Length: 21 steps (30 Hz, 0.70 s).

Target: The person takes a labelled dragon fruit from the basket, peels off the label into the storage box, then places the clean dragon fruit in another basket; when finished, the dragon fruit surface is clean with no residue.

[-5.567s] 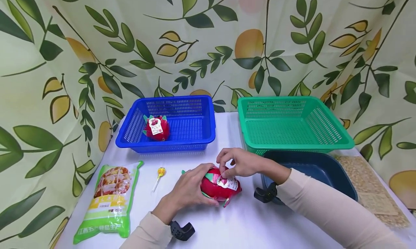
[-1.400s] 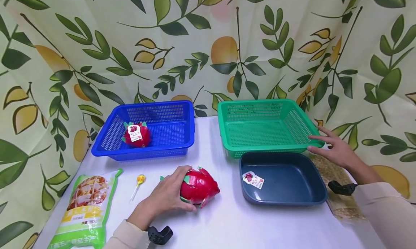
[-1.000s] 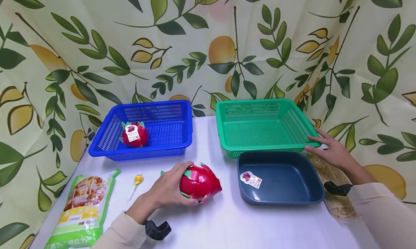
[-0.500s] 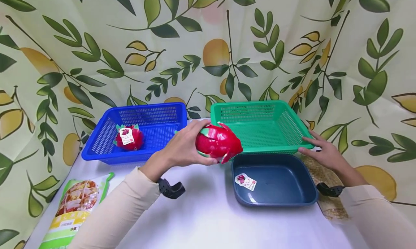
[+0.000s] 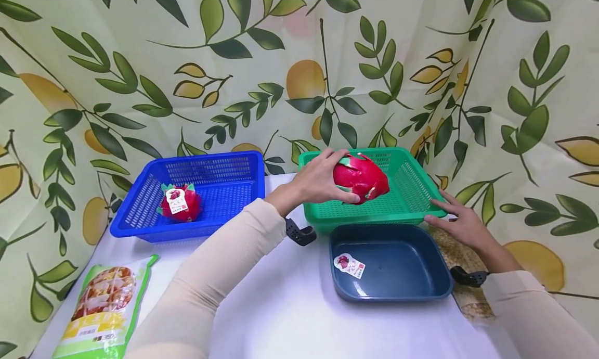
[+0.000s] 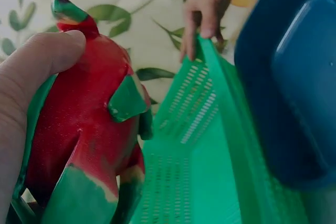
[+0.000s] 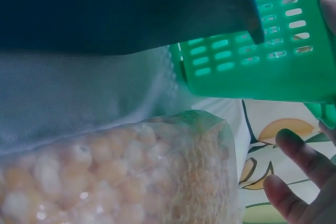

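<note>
My left hand (image 5: 320, 179) grips a toy-like red dragon fruit (image 5: 362, 177) with green-tipped scales, holding it over the green basket (image 5: 402, 213). In the left wrist view the thumb presses on the dragon fruit's (image 6: 86, 108) side, and no label shows on it. At the basket's right end, my right hand (image 5: 460, 223) touches the rim with loosely extended fingers. A white label (image 5: 349, 265) lies against the inner left side of the navy tub (image 5: 398, 276), just in front of the green basket.
Another dragon fruit (image 5: 192, 208), bearing a label, sits in the blue basket (image 5: 234, 187) at left. A green-and-yellow food bag (image 5: 103, 307) lies at front left. Beside the tub, under the right arm, is a clear bag of pale pieces (image 7: 105, 177). A leaf-patterned curtain (image 5: 262, 62) hangs behind.
My left hand lifts the dragon fruit off the table and carries it right, over the green basket. Earlier its label was peeled and left in the tub. The left arm now covers the lollipop's spot.
</note>
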{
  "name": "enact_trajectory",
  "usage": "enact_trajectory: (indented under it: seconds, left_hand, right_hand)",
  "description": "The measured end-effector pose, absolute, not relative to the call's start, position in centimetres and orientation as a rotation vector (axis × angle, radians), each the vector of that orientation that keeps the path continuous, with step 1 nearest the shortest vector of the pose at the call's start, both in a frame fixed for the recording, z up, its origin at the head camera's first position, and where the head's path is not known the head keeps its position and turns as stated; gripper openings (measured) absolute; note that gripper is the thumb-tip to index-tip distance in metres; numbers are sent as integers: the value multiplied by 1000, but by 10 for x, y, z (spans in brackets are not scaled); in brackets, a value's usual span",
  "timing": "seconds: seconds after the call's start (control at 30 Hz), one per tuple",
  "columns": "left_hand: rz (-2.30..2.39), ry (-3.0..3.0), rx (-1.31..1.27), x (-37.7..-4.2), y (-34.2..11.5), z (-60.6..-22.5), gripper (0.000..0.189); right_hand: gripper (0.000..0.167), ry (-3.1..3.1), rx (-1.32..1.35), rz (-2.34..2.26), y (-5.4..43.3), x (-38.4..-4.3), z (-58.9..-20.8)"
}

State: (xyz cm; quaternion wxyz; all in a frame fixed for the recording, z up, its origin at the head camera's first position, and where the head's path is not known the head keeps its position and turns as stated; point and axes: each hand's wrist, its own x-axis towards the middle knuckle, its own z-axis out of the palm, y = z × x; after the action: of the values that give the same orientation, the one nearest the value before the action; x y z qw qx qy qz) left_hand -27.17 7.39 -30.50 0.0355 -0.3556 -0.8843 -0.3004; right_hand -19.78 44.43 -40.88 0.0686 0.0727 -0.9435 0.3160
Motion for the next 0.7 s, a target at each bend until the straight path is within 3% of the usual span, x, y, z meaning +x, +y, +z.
enact_trajectory:
  seconds: [0.47, 0.7]
  left_hand:
    - [-1050, -2957, -1052, -321, 148, -350, 97]
    - [-1127, -3039, -1022, -330, 177, -383, 93]
  right_hand:
    - [65, -2807, 251, 1016, 438, -204, -420]
    - [64, -2803, 244, 993, 445, -200, -417]
